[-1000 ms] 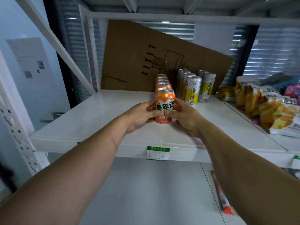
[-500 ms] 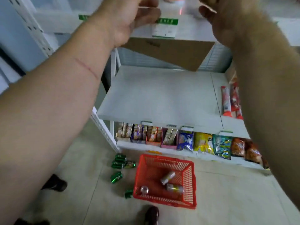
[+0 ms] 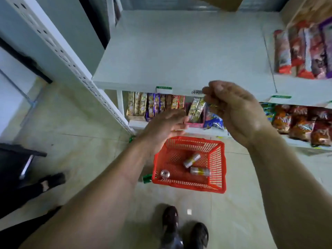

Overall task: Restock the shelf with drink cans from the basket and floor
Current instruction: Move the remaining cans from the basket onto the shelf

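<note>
A red plastic basket (image 3: 218, 169) stands on the floor below me. In it lie two silver-and-yellow cans (image 3: 191, 160) (image 3: 200, 171) on their sides and a third can (image 3: 165, 173) seen end-on. A green can (image 3: 147, 178) lies on the floor by the basket's left wall, partly hidden by my left arm. Another green can (image 3: 131, 139) peeks out behind my left wrist. My left hand (image 3: 164, 125) hangs above the basket's far left corner, fingers loose, holding nothing. My right hand (image 3: 233, 108) is higher, in front of the white shelf (image 3: 179, 51), fingers loosely curled and empty.
Snack packets (image 3: 301, 51) lie at the shelf's right end. Boxed snacks (image 3: 154, 105) and crisp bags (image 3: 301, 123) fill the lowest shelf behind the basket. A perforated white upright (image 3: 71, 60) runs down on the left. My shoes (image 3: 185, 229) are near the basket; another person's dark shoe (image 3: 52, 180) is on the left.
Both hands let go of the orange can on the upper shelf and dropped down. My view tilted from the shelf to the floor and basket, and the hands now hang lower over the basket.
</note>
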